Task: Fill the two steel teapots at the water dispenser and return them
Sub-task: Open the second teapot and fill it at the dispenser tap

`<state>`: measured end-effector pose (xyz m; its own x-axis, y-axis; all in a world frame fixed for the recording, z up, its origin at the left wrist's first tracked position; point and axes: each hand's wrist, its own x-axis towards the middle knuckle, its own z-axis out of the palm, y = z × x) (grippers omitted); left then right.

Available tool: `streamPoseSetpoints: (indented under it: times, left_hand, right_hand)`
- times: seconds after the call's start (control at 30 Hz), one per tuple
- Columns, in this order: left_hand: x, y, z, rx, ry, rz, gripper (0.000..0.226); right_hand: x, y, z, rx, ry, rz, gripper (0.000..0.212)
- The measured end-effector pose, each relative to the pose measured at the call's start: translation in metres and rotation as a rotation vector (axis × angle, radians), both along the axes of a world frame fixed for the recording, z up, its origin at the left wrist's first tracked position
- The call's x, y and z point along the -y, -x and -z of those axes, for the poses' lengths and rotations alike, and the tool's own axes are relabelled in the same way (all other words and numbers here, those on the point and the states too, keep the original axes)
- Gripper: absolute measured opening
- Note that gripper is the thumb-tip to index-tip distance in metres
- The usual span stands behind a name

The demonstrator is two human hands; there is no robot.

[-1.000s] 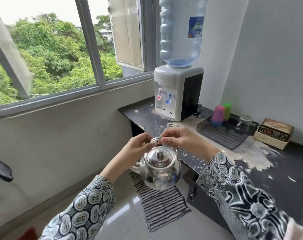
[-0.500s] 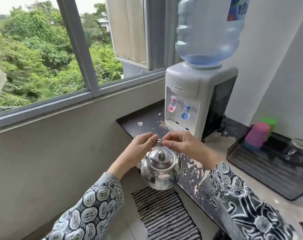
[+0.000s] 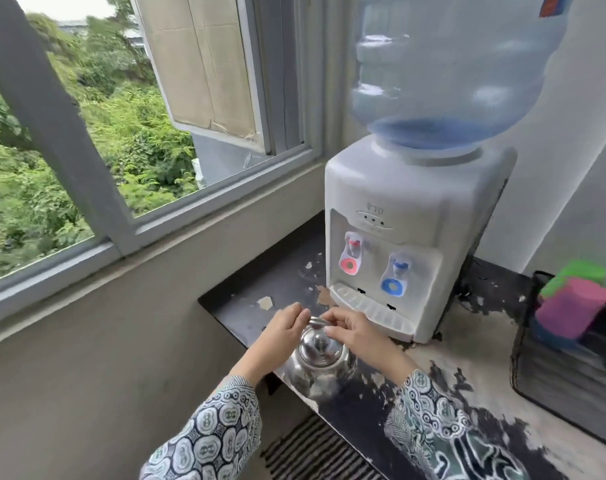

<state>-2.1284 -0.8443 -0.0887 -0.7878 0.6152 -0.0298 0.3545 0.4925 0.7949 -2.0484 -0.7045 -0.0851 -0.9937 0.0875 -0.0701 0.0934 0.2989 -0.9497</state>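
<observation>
While both hands grip its thin wire handle from either side, the teapot [image 3: 318, 363] hangs over the near left edge of the table [image 3: 443, 386], just short of the dispenser [image 3: 408, 216]. The left hand [image 3: 283, 332] has its fingers curled over the handle's left end, and the right hand [image 3: 355, 329] pinches the right end between thumb and fingers. The two hands almost meet above the lid [image 3: 319, 345], which sits closed on the pot with its knob up. Whether the pot's base touches the table cannot be told; its lower left side juts past the edge.

The dispenser stands on the far part of the table, against the wall, with a big water bottle [image 3: 457, 71] upended on top. On its front, a red tap [image 3: 351, 259] is to the left and a blue tap [image 3: 395, 278] to the right, above a drip tray [image 3: 370, 306]. The teapot is near and left of that tray, apart from it.

On the right, a dark rack [image 3: 550, 375] holds a pink cup [image 3: 571, 311] with a green cup [image 3: 578, 275] just behind. The table's dark surface is badly flaked. A striped mat [image 3: 312, 452] lies on the floor below. To the left is a window [image 3: 121, 133] with greenery outside. Both sleeves are patterned.
</observation>
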Motion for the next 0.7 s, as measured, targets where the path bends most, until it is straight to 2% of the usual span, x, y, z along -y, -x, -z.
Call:
streamPoseSetpoints:
  times: [0.37,0.57,0.63,0.7]
  left_hand:
    - [-0.016,0.096,0.046,0.125,-0.012,0.302,0.030]
    - [-0.014,0.109,0.062,0.287,-0.139,0.418,0.021]
    - [-0.008,0.109,0.070,0.272,-0.144,0.470,0.019]
    - [-0.001,0.110,0.075,0.261,-0.161,0.507,0.027]
  right_hand:
    - [0.012,0.055,0.037,0.060,-0.050,0.354,0.015]
    - [0.011,0.048,0.042,0.071,-0.120,0.399,0.025]
    - [0.014,0.039,0.047,0.074,-0.147,0.398,0.024]
    - [0.019,0.033,0.054,0.056,-0.198,0.377,0.021]
